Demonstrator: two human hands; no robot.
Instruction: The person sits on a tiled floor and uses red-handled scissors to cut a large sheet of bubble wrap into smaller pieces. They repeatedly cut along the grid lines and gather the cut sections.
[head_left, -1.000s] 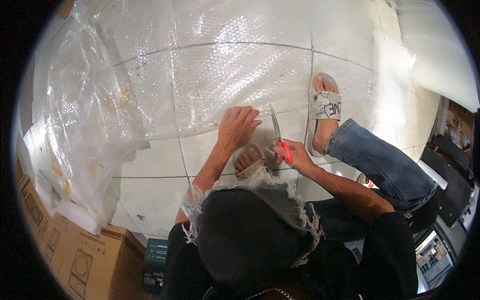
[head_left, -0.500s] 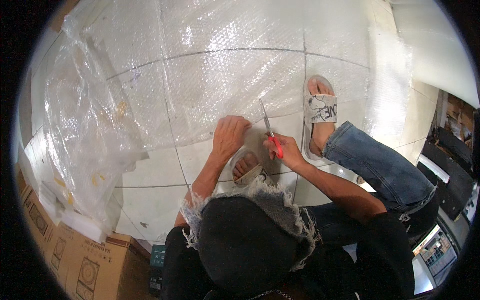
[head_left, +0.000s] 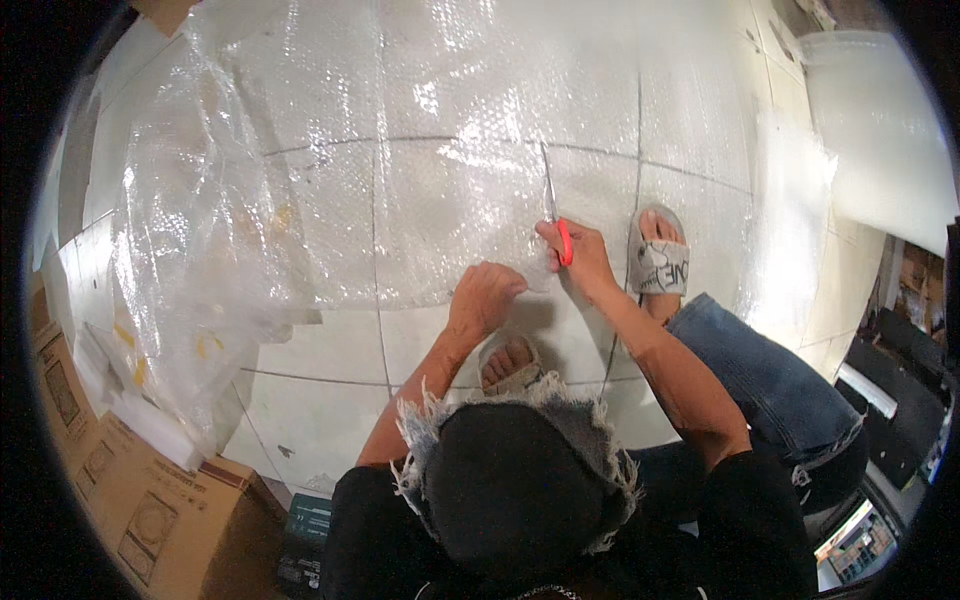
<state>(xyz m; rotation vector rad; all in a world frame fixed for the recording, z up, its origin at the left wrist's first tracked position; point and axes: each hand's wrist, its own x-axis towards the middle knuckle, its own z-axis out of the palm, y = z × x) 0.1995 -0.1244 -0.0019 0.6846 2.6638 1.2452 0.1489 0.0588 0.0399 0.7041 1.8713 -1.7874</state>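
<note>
In the head view, the right hand (head_left: 588, 262) is gripping metal scissors with red handles (head_left: 561, 228), their blades pointing away from it over a clear plastic bubble-wrap sheet (head_left: 440, 210). The left hand (head_left: 485, 298) is curling its fingers at the sheet's near edge; whether it is pinching, I cannot tell. The sheet is lying ahead of both hands on white floor tiles (head_left: 335, 345).

Clear bubble wrap (head_left: 450, 225) lies on the tiled floor (head_left: 320, 350).

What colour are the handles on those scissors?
Red: the visible part of the scissors' handles, held in the right hand, shows in the head view.
</note>
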